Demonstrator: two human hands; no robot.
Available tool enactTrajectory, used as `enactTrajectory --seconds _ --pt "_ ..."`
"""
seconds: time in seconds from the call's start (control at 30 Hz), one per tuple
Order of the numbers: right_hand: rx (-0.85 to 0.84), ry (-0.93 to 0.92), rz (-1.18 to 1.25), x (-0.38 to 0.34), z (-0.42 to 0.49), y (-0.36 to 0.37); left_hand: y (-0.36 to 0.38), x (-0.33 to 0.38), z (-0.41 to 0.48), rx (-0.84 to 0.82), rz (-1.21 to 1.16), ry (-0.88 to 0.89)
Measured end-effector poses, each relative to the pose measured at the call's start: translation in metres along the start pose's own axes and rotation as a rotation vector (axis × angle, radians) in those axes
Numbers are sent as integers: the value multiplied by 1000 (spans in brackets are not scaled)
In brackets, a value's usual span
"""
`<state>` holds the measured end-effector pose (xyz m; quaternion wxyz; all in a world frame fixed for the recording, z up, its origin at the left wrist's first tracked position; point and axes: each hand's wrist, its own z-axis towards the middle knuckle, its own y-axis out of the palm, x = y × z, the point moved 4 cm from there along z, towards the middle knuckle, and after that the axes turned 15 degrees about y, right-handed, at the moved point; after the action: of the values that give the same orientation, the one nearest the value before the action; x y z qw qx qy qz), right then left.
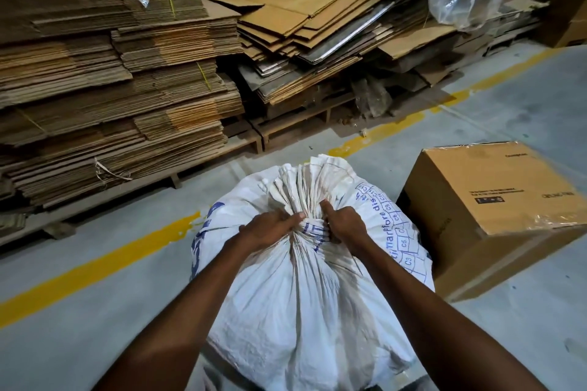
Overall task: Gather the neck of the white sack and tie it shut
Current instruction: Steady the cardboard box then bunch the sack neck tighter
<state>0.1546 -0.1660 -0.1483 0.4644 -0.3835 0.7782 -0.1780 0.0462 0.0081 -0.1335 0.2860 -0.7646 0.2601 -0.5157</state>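
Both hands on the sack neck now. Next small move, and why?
Probably pull outward with both hands to cinch the neck tighter. The left hand and right hand grip either side of the bunched neck of the white sack; pleats fan out above it, and whether a knot is finished cannot be told.

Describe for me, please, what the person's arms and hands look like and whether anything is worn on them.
Both the left hand and right hand are bare: no gloves, rings, watch or bands show. Both forearms are uncovered up to the frame's bottom edge, with no sleeve in view.
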Motion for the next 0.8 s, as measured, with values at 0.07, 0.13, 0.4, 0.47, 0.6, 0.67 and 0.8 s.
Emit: enactTrajectory --seconds 0.07,0.13,0.4,0.47,0.6,0.67,0.8 --pt "-17 -14 15 -2 -1 0 -1 -2 -9 -1 88 -9" --pt "-118 -50 33 -9 -8 0 0 -2 -14 2 176 -31" --pt "-153 -294 -453 2 -23 19 15 17 -6 117 195 -114" --pt "-12 -305 -397 10 -18 26 16 21 -1 42 134 -111" --pt "22 -250 -219 15 -14 29 10 0 5 -63 97 -130" --pt "0 -226 -93 18 -11 25 5 -11 6 -95 208 -111" --pt "-43 -205 59 23 -7 20 -1 -14 2 -52 452 27"
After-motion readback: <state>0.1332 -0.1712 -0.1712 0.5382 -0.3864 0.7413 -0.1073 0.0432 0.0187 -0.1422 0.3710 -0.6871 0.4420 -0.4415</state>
